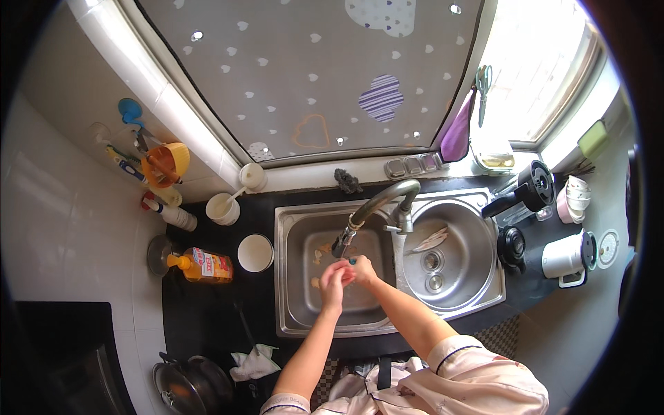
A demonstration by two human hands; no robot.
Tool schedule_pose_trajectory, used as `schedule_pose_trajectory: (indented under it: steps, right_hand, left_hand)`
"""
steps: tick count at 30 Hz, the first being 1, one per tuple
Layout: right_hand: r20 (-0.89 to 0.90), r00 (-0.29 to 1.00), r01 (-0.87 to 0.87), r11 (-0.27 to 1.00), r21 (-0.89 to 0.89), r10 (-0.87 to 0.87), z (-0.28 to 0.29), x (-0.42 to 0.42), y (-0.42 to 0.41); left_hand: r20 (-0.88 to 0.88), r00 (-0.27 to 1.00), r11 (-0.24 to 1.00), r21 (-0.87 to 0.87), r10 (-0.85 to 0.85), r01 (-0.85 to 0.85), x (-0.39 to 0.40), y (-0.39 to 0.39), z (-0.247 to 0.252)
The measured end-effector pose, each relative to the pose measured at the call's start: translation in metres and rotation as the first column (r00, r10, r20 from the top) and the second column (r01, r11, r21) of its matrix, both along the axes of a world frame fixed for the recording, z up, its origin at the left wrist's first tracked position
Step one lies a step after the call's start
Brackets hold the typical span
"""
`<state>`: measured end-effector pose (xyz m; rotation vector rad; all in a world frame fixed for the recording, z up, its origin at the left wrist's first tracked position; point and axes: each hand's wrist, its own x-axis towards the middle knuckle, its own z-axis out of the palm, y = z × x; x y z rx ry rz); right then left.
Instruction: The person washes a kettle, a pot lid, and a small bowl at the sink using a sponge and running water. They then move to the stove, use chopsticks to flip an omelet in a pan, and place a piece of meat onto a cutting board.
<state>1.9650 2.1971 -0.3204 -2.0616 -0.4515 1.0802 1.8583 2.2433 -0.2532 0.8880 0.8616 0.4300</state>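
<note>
My left hand (333, 285) and my right hand (365, 270) are together over the left basin (301, 301) of a stainless steel double sink. Just above them is the spout of a metal faucet (384, 193). A small teal object (353, 261) shows at the fingers of my right hand, mostly hidden, so I cannot tell what it is. The left fingers are curled beside it, and what they hold is hidden. Pale brownish scraps (317, 256) lie on the basin's floor. In the round right basin (469, 244), long pale pieces (433, 239) rest near the drain.
Left of the sink stand a white cup (256, 253), a pump bottle of orange liquid (205, 265) and a white container (223, 209). A steel-wool scrubber (347, 180) sits behind the sink. At right are a black-lidded pitcher (534, 187) and a white kettle (565, 257).
</note>
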Motion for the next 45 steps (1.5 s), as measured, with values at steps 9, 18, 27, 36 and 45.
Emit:
schedule_pose_trajectory:
  steps: [9, 18, 27, 36, 45]
  right_hand:
    - [0.204, 0.923, -0.382, 0.840, 0.387, 0.326, 0.044, -0.022, 0.000]
    - [0.212, 0.967, -0.214, 0.910, 0.355, 0.144, 0.110, -0.027, 0.013]
    - [0.302, 0.929, -0.305, 0.906, 0.292, 0.216, 0.106, -0.025, 0.006]
    - [-0.461, 0.884, 0.144, 0.890, 0.432, 0.081, 0.090, -0.017, -0.005]
    - [-0.606, 0.792, 0.187, 0.911, 0.367, 0.081, 0.117, 0.012, -0.045]
  left_hand:
    - [0.122, 0.972, 0.964, 0.199, -0.203, 0.177, 0.002, 0.019, -0.020]
    - [0.114, 0.953, 0.955, -0.134, 0.279, -0.264, 0.031, 0.019, 0.038]
    - [0.074, 0.935, 0.922, -0.208, 0.347, -0.326, 0.030, 0.017, 0.031]
    - [0.000, 0.997, 0.974, 0.214, 0.077, -0.076, 0.017, 0.019, 0.024]
    - [-0.070, 0.970, 0.947, 0.209, -0.234, 0.243, -0.025, -0.008, 0.012]
